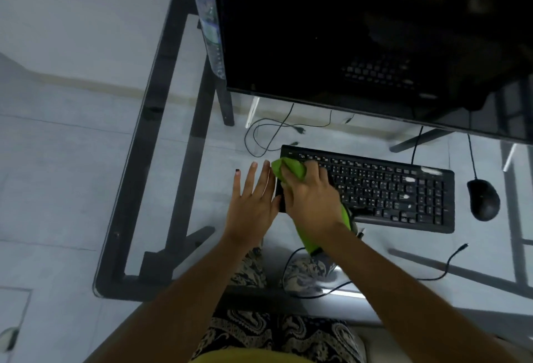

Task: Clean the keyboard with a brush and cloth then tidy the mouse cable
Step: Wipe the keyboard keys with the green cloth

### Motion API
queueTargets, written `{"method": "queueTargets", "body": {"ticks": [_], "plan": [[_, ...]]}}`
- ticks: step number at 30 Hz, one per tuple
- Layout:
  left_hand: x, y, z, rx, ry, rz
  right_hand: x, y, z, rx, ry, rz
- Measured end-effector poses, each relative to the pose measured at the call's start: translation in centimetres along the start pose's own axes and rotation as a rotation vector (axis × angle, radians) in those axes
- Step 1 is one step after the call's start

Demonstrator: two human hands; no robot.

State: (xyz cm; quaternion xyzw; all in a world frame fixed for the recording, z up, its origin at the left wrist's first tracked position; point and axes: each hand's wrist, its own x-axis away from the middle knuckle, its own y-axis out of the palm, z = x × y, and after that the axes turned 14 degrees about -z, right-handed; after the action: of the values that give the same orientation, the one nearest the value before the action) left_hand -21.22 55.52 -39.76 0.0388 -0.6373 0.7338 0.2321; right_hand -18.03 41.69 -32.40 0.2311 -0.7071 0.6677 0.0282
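Right hand [310,198] gripping crumpled green cloth [290,169], black keyboard [403,189]

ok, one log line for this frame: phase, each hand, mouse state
phase: wiping keyboard | right hand: gripping green cloth on left-end keys | left hand: open, flat beside keyboard | mouse: untouched, right of keyboard

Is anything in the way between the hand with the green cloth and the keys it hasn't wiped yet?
Nothing visible is. The right hand presses the green cloth on the keyboard's left end, and the keys to its right lie bare. The mouse sits apart, past the keyboard's right edge.
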Motion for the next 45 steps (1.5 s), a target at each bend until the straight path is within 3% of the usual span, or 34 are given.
{"method": "queueTargets", "body": {"ticks": [4,9,13,16,18,23,31,35,40,45], "plan": [[-0.1,-0.5,0.0,0.013,-0.015,0.054,-3.1,-1.5,1.4,-0.044,0.097,0.083],[0.1,-0.3,0.1,0.016,-0.006,0.037,3.7,1.4,3.7,0.023,-0.112,0.053],[0.3,-0.4,0.1,-0.003,-0.010,0.013,2.2,0.6,3.0,-0.090,0.085,0.081],[0.2,-0.3,0.0,-0.007,0.001,0.003,2.6,1.3,1.0,-0.029,-0.085,0.062],[0.3,-0.2,0.0,-0.007,0.007,0.003,3.5,0.9,3.2,0.010,-0.173,0.019],[0.4,-0.5,0.0,0.018,0.010,0.003,4.5,0.3,9.3,0.017,-0.099,0.022],[0.3,-0.5,-0.1,0.025,0.022,0.001,3.9,0.5,6.2,0.185,-0.488,-0.101],[0.3,-0.6,-0.1,0.052,0.020,-0.006,4.3,0.9,7.2,0.116,-0.401,-0.037],[0.2,-0.5,-0.3,0.040,0.014,0.003,4.9,2.3,3.1,0.067,-0.364,-0.034],[0.1,-0.5,-0.5,0.032,0.022,0.009,5.9,0.5,10.9,0.175,-0.402,-0.099]]}}
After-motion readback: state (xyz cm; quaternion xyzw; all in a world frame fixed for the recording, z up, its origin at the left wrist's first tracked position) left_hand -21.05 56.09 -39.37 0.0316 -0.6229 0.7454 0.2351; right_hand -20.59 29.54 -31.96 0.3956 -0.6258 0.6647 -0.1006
